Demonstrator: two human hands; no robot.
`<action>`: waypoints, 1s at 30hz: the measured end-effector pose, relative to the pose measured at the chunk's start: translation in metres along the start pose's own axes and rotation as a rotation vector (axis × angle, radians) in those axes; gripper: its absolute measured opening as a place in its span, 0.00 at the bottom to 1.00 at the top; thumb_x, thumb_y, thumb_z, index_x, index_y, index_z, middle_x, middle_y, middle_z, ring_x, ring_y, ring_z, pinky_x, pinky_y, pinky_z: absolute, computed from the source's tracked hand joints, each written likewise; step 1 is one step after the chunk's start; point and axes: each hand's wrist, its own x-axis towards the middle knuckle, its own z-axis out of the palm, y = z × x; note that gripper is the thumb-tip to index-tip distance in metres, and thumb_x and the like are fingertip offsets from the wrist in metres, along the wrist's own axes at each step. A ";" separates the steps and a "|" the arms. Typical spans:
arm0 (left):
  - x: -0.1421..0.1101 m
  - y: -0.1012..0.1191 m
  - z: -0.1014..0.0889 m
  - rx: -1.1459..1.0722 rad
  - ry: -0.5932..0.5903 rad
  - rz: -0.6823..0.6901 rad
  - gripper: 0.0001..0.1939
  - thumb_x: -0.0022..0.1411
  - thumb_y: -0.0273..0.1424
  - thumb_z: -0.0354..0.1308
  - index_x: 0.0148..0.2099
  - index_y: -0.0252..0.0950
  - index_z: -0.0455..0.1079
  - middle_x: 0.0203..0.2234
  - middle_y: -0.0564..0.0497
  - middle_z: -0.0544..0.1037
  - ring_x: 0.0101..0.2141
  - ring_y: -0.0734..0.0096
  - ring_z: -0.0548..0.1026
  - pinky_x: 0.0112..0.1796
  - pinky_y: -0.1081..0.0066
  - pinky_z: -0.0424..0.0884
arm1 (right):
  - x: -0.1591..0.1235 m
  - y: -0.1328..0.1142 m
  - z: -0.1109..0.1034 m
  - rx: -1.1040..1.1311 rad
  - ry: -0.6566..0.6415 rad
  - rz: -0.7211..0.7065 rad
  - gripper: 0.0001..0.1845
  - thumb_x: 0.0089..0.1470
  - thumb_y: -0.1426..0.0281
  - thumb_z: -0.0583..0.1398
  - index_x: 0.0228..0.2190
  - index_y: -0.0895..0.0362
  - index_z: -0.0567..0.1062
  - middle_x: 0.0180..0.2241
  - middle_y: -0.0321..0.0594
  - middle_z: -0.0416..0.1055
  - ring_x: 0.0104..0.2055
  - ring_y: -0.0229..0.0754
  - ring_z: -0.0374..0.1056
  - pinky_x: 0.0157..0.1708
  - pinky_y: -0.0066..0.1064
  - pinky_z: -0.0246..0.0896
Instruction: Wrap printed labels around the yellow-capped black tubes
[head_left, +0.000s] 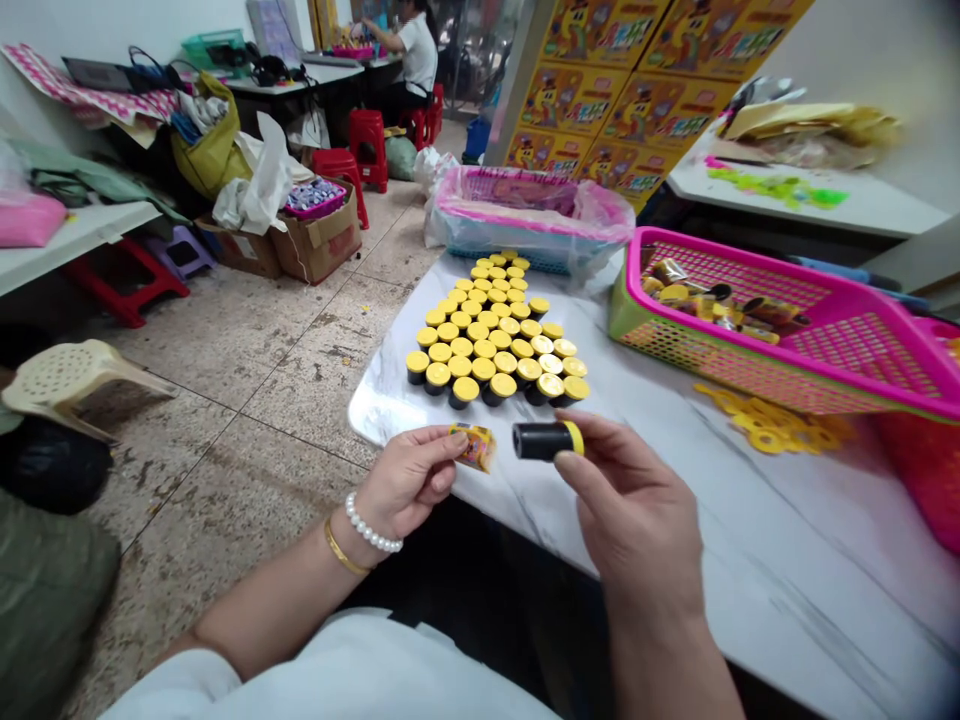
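Thumb and index of the left fingers (442,447) are together, clamped on a small printed yellow wrapper (475,447). Just right of it, the right fingers (589,480) are clamped on the yellow-capped end of a black tube (541,440), thumb nearest the wearer. Tube lies roughly level, bare black end facing the wrapper; wrapper and tube do not touch. Both are held above the near edge of the marbled counter (712,510).

Directly beyond the fingers: a close-packed group of capped tubes (484,348), upright on the counter, yellow caps up, narrowing toward the far end. Behind the group: a plastic-lined basket (525,255).

To the right of the right fingers: flat yellow pieces (772,430) with round holes, loose on the counter. Beyond them, a pink-and-green basket (892,370) with black and yellow items in its left part; exact count unclear.

Farther out: stacked printed cartons (570,95) behind the lined basket; a cream stool (67,375) on the floor, well left of the left fingers; a seated person (420,55) at a far table.
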 end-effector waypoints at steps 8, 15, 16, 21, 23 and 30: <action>0.006 -0.004 0.011 -0.033 -0.037 -0.024 0.15 0.46 0.29 0.74 0.31 0.29 0.71 0.23 0.54 0.74 0.14 0.92 0.57 0.13 0.85 0.44 | -0.015 0.000 0.005 0.252 -0.015 0.241 0.17 0.51 0.59 0.70 0.40 0.54 0.78 0.45 0.47 0.81 0.46 0.49 0.78 0.49 0.42 0.74; 0.008 -0.006 0.009 -0.001 -0.043 -0.007 0.15 0.46 0.30 0.75 0.32 0.27 0.73 0.24 0.53 0.74 0.14 0.93 0.57 0.14 0.85 0.46 | -0.016 -0.003 0.006 0.253 -0.031 0.283 0.17 0.49 0.59 0.70 0.37 0.55 0.76 0.35 0.43 0.82 0.37 0.45 0.79 0.42 0.38 0.77; 0.008 -0.007 0.009 0.003 -0.046 -0.006 0.16 0.46 0.30 0.75 0.31 0.27 0.73 0.24 0.53 0.74 0.14 0.93 0.58 0.14 0.85 0.46 | -0.016 -0.003 0.007 0.255 -0.022 0.301 0.17 0.49 0.59 0.70 0.36 0.54 0.75 0.33 0.41 0.81 0.35 0.44 0.79 0.40 0.37 0.77; 0.008 -0.006 0.007 0.049 -0.100 -0.020 0.16 0.47 0.34 0.74 0.30 0.27 0.74 0.24 0.52 0.75 0.14 0.92 0.59 0.14 0.83 0.46 | -0.018 -0.008 0.010 0.178 -0.004 0.281 0.17 0.49 0.59 0.70 0.34 0.54 0.72 0.31 0.40 0.80 0.33 0.43 0.78 0.37 0.34 0.76; 0.009 -0.007 0.006 0.070 -0.118 -0.026 0.16 0.48 0.35 0.73 0.30 0.28 0.74 0.21 0.54 0.72 0.13 0.90 0.58 0.14 0.82 0.44 | -0.021 -0.010 0.011 0.098 0.014 0.219 0.16 0.50 0.60 0.69 0.35 0.53 0.71 0.35 0.42 0.81 0.35 0.44 0.79 0.39 0.35 0.76; -0.002 -0.014 0.000 0.225 -0.050 0.044 0.24 0.49 0.43 0.73 0.40 0.27 0.78 0.16 0.58 0.66 0.16 0.87 0.57 0.16 0.81 0.44 | -0.026 -0.001 0.009 -0.094 0.095 -0.001 0.15 0.49 0.65 0.70 0.37 0.53 0.75 0.36 0.39 0.78 0.33 0.40 0.76 0.35 0.31 0.75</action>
